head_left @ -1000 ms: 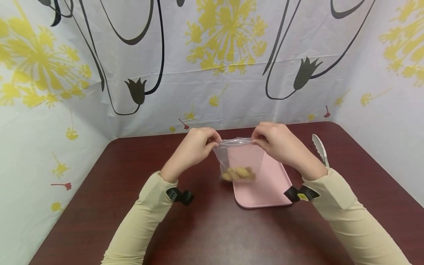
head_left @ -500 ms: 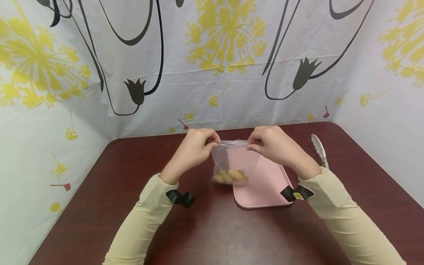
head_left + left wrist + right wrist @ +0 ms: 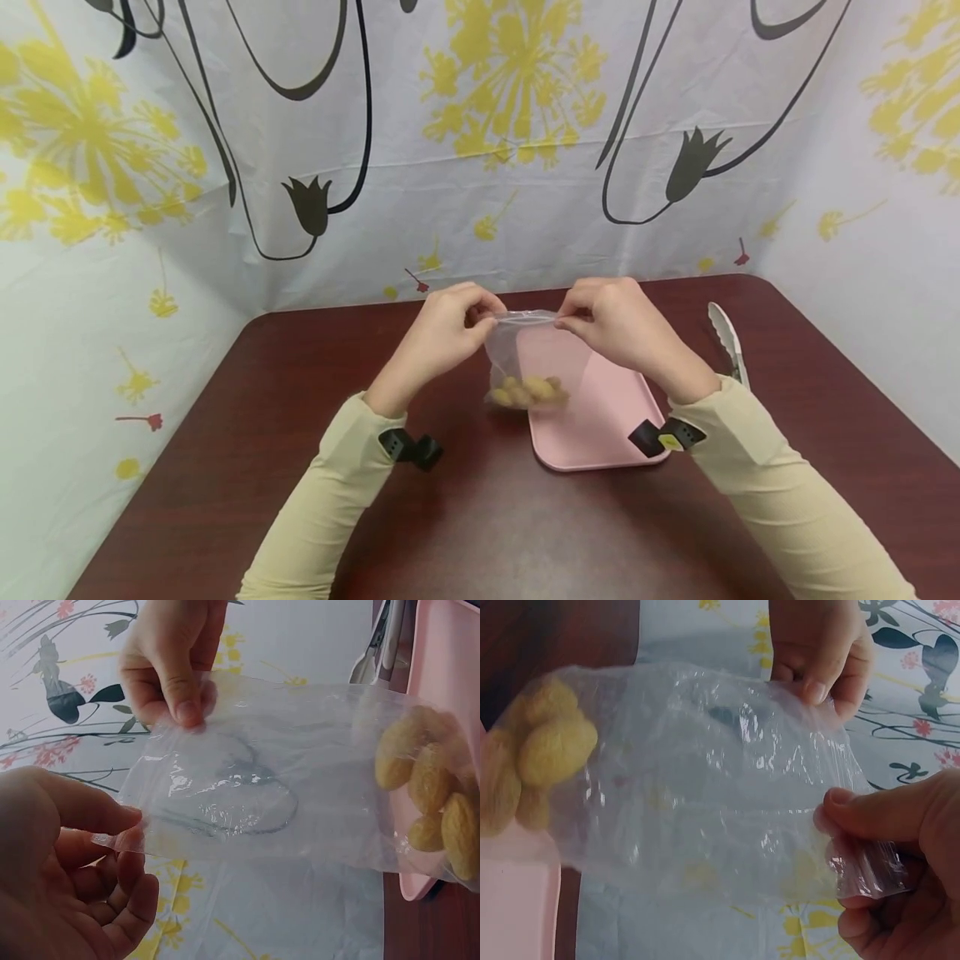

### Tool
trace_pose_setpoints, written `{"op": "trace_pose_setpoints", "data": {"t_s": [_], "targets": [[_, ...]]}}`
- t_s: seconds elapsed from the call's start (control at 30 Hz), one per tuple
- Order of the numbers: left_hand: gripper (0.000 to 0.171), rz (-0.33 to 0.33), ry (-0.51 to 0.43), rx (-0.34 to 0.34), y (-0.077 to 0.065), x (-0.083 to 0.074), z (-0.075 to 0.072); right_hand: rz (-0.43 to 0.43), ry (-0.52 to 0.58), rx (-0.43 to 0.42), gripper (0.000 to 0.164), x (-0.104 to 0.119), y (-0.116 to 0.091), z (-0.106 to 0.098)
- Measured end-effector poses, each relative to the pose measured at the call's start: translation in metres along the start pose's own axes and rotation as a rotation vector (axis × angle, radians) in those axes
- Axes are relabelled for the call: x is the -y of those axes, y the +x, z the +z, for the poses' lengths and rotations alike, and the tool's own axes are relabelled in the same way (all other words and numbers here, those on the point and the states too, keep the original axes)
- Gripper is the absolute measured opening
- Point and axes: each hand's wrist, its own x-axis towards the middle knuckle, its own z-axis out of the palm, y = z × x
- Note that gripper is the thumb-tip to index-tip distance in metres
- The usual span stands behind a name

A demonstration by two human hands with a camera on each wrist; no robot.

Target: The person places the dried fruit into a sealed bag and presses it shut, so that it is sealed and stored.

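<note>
A clear zip-top plastic bag [image 3: 330, 772] hangs by its top edge between both hands. Several yellow-brown oval pieces [image 3: 431, 780] that look like small potatoes lie in its bottom. My left hand [image 3: 450, 327] pinches the top left corner between thumb and forefinger. At the top right corner, my right hand [image 3: 618, 323] pinches the edge the same way. The bag's lower part hangs in front of the left side of a pink tray [image 3: 600, 429], seen through the plastic. Whether the zip strip is pressed together, I cannot tell.
Metal tongs [image 3: 727, 343] lie on the dark red-brown table [image 3: 315, 358], right of the tray and partly hidden by the right forearm. A white cloth [image 3: 420, 217] with yellow flowers and dark tulips hangs behind the table.
My right hand has moved left, closer to my left hand, so the bag's top edge spans a shorter width. The bag's bottom swung left, then slightly back right.
</note>
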Motion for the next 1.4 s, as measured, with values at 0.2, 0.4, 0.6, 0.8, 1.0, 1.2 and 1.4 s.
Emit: {"op": "trace_pose_setpoints", "data": {"t_s": [0.2, 0.4, 0.6, 0.8, 1.0, 1.2, 1.4], "targets": [[0.008, 0.077, 0.014, -0.027, 0.002, -0.001, 0.006, -0.015, -0.005, -0.024, 0.01, 0.001, 0.001, -0.002], [0.005, 0.142, 0.035, -0.085, 0.002, -0.002, 0.01, -0.014, 0.012, -0.005, 0.01, 0.002, 0.002, -0.003], [0.006, 0.166, 0.043, -0.128, -0.001, 0.001, 0.011, -0.011, 0.084, 0.035, 0.007, 0.005, 0.004, -0.002], [0.007, 0.172, 0.027, -0.138, 0.0, 0.001, 0.009, -0.022, 0.089, 0.023, 0.006, 0.01, 0.01, -0.001], [0.006, 0.176, 0.022, -0.114, 0.002, -0.001, 0.006, -0.026, 0.067, -0.039, 0.007, 0.014, 0.012, 0.001], [0.008, 0.206, 0.076, -0.066, 0.007, -0.006, 0.009, -0.025, 0.078, -0.059, 0.008, 0.017, 0.014, 0.002], [0.011, 0.269, 0.105, -0.149, 0.008, -0.007, 0.013, -0.018, 0.085, -0.048, 0.008, 0.018, 0.014, 0.002]]}}
